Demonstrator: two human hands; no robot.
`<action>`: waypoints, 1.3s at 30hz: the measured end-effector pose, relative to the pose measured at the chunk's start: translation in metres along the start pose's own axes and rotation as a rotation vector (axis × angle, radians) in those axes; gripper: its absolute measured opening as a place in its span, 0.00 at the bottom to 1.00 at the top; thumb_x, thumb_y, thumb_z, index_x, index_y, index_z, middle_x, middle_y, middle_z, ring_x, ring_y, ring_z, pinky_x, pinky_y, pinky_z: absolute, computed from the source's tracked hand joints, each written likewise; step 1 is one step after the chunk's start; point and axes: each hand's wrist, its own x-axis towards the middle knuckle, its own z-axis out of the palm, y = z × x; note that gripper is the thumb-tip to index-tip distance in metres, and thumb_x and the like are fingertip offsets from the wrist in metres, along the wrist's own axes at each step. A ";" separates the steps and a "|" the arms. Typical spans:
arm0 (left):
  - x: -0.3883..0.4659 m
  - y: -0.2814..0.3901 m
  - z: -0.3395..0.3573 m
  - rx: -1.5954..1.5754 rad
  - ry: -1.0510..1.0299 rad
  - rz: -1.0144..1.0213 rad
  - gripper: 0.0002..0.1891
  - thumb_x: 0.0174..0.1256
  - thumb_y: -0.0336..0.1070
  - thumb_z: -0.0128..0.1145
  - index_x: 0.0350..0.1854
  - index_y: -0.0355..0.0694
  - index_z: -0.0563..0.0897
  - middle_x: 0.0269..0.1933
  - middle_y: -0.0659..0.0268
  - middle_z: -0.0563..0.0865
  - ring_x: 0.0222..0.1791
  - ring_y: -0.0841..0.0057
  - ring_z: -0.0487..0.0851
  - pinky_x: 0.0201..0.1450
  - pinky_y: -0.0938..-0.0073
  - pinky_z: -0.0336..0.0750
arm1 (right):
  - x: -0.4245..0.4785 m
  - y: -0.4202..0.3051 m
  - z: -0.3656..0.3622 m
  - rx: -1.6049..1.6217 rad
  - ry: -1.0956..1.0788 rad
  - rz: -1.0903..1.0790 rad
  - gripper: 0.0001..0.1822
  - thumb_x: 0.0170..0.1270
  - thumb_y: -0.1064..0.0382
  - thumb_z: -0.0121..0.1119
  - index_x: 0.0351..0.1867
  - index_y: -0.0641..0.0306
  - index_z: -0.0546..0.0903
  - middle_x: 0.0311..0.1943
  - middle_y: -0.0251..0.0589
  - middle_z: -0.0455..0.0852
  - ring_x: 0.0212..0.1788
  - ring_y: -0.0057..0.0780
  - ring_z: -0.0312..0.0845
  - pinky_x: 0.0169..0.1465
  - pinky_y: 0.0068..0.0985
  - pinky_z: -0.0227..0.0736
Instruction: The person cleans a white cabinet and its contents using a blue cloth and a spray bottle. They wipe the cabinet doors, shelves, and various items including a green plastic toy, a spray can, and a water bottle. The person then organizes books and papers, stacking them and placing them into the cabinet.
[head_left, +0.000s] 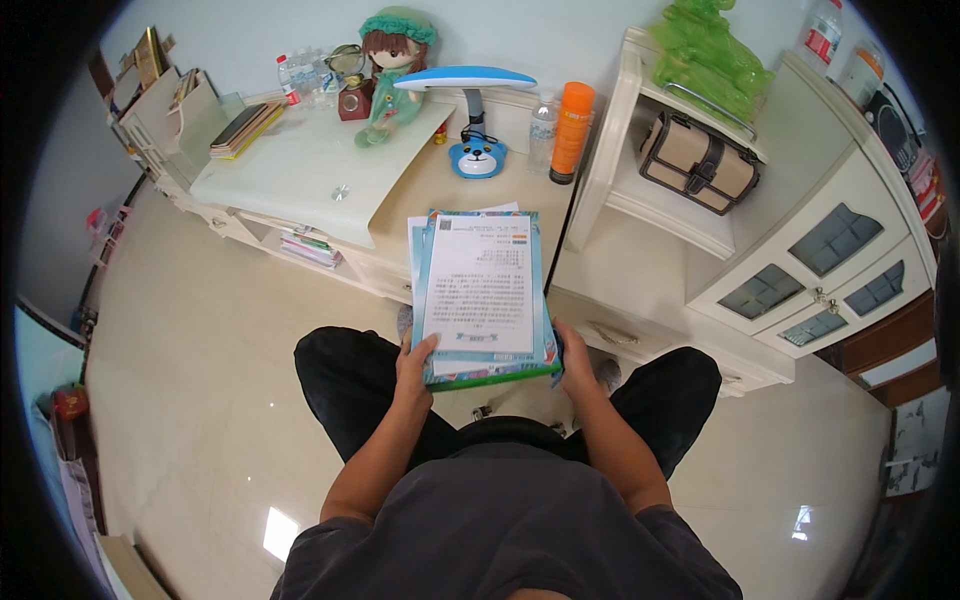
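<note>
Between both hands I hold a stack of papers and booklets (480, 292) at the desk's front edge. Uppermost is a printed sheet with a light blue border, its text upside down to me. Other sheets stick out unevenly beneath it, and a green edge (495, 379) runs along the bottom of the stack. My left hand (416, 367) grips the near left corner, thumb on top. My right hand (574, 358) holds the near right side; its fingertips are partly hidden. Beyond the stack stands a blue desk lamp (478, 159) with a bear-face base.
To the right of the lamp stand a plastic bottle (542, 135) and an orange spray can (573, 131). A doll (390, 82) and stacked notebooks (247, 129) rest on the desk's glass-like top (300, 176). On the right, a cream cabinet (810, 277) holds a beige handbag (699, 163).
</note>
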 end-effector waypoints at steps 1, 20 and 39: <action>0.012 0.001 0.001 -0.017 0.006 -0.016 0.27 0.66 0.41 0.62 0.61 0.27 0.75 0.52 0.53 0.85 0.48 0.65 0.85 0.49 0.66 0.80 | 0.005 -0.004 0.004 0.036 0.011 -0.008 0.24 0.73 0.49 0.56 0.55 0.70 0.79 0.42 0.42 0.86 0.40 0.30 0.83 0.44 0.31 0.77; 0.158 0.023 0.029 0.126 0.128 0.216 0.31 0.62 0.39 0.67 0.61 0.20 0.75 0.51 0.50 0.85 0.48 0.67 0.85 0.52 0.72 0.78 | -0.038 -0.038 0.033 -0.270 0.084 -0.103 0.24 0.66 0.57 0.64 0.60 0.66 0.79 0.47 0.39 0.83 0.47 0.28 0.80 0.50 0.27 0.76; 0.115 0.007 0.046 0.469 0.257 0.436 0.25 0.74 0.30 0.49 0.70 0.23 0.68 0.69 0.47 0.75 0.66 0.61 0.75 0.69 0.69 0.66 | 0.033 -0.135 0.070 -0.736 -0.254 -0.281 0.32 0.61 0.63 0.64 0.68 0.70 0.74 0.56 0.43 0.80 0.54 0.28 0.78 0.58 0.24 0.71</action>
